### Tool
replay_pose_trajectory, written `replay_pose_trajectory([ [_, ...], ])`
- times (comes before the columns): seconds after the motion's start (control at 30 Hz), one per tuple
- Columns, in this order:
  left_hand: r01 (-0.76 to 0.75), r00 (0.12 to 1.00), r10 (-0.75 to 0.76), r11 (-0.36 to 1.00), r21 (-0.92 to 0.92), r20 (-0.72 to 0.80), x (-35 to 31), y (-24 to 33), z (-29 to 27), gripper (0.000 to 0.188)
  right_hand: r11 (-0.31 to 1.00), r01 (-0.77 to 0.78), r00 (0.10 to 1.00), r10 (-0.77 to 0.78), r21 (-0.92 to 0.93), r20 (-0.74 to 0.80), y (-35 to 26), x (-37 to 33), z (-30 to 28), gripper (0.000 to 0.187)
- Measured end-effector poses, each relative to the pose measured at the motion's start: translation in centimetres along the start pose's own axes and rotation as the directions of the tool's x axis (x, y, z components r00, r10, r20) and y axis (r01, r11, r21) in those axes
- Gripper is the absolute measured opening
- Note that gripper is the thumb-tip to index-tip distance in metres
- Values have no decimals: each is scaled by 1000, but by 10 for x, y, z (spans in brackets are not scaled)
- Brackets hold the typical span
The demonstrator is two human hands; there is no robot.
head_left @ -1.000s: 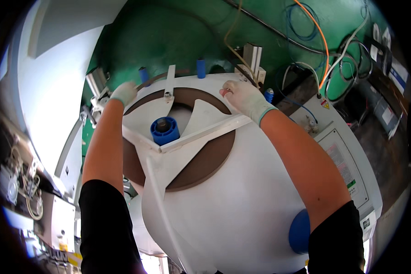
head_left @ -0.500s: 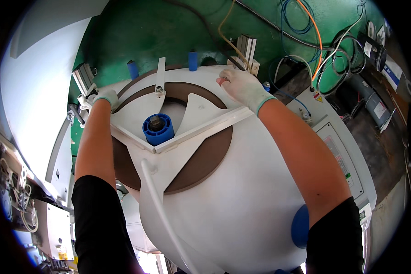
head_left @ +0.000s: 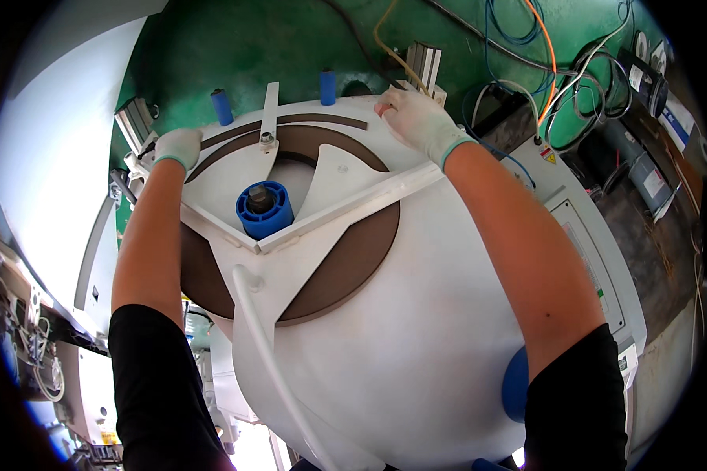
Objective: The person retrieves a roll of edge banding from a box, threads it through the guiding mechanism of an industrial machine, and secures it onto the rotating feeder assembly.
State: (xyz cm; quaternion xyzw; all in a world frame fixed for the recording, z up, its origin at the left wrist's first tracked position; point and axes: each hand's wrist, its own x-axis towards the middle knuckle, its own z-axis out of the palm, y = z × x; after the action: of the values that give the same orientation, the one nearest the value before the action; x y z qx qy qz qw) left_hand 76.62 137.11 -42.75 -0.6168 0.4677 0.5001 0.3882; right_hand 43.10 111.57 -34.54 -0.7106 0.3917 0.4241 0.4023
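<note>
My left hand [head_left: 178, 147], in a white glove with a teal cuff, is closed at the left end of a thin curved brown strip [head_left: 322, 119]. That strip arcs over the far part of a large white disc [head_left: 448, 314]. At the disc's far right edge is my gloved right hand [head_left: 416, 122], fingers curled together; what they hold, if anything, is hidden. Between my arms lies a flat brown coil [head_left: 361, 259] under a white three-armed frame [head_left: 298, 267]. A blue ribbed hub [head_left: 265, 210] with a dark bolt sits at the frame's middle.
A white bent tube [head_left: 263, 322] rises from the frame toward me. Two blue posts [head_left: 221, 107] stand along the far rim. Coiled cables and hoses [head_left: 585, 98] lie on the green floor at far right. A grey machine panel [head_left: 585, 243] flanks the disc; a white curved housing [head_left: 67, 149] is at left.
The view has shifted slightly. My left hand has moved up and left, out from the coil's edge. More of the brown strip shows on the far side. My right hand stays by the far right edge.
</note>
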Motion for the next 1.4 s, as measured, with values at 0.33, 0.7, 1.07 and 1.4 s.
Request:
replay_pose_trajectory([
  [0.33, -198, 979, 189, 969, -145, -77, -5, 58, -30, 31, 953, 172, 969, -119, -249, 215, 26, 18, 34, 36],
  [0.7, -355, 896, 153, 811, -465, -418, -5, 72, -22, 34, 878, 64, 986, 17, -474, 164, 21, 16, 22, 27],
  [1.07, -720, 676, 269, 439, -538, -686, -102, 155, -148, 38, 776, 82, 993, -8, -625, 120, 36, -11, -53, 23],
  [1.4, -589, 806, 469, 568, -575, -362, -178, 223, -205, 48, 638, 377, 919, -346, -672, 187, 29, -65, -80, 18],
])
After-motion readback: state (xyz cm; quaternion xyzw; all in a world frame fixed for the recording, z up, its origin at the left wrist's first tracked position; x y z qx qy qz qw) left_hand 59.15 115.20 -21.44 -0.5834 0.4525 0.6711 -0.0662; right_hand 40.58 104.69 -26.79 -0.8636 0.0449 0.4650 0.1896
